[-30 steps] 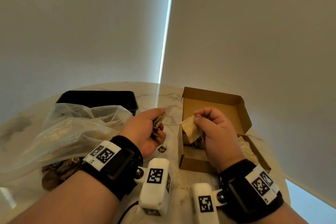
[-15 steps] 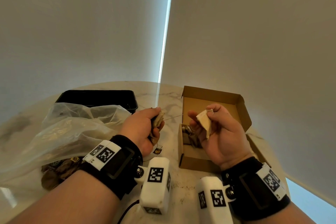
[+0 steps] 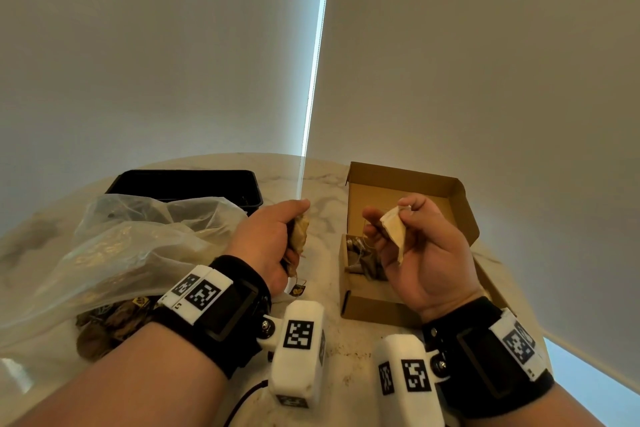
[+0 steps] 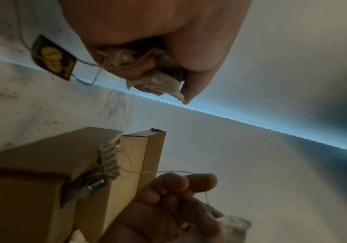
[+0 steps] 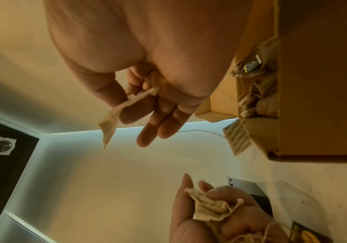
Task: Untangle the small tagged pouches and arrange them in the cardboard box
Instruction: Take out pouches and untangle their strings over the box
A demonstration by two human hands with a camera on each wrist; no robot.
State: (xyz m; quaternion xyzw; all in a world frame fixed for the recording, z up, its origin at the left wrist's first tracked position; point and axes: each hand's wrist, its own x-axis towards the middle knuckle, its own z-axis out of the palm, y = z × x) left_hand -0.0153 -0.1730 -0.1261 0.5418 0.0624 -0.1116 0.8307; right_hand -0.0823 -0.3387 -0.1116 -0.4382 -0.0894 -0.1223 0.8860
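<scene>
My left hand (image 3: pixel 277 239) grips a bunch of small pale pouches (image 3: pixel 299 234) over the marble table, left of the cardboard box (image 3: pixel 460 215). A black and yellow tag (image 3: pixel 298 289) dangles from them on a thread. My right hand (image 3: pixel 412 246), palm turned up above the box's left side, pinches one pale pouch (image 3: pixel 394 230) between thumb and forefinger. Its thread runs over my fingers to a white tag (image 5: pixel 238 137) hanging by the box edge. Several brown pouches (image 3: pixel 362 256) lie inside the box. In the left wrist view the pouches (image 4: pixel 156 82) stick out of my fist.
A clear plastic bag (image 3: pixel 131 246) with more brown pouches (image 3: pixel 110 322) lies at the left. A black tray (image 3: pixel 187 184) stands behind it. The open box lid (image 3: pixel 398 173) rises at the back, near the wall. The round marble table (image 3: pixel 322 191) ends close behind.
My right hand has rolled palm-up and lifted its pouch away from the left hand. The hands have drawn apart; the left hand keeps its bunch almost in place.
</scene>
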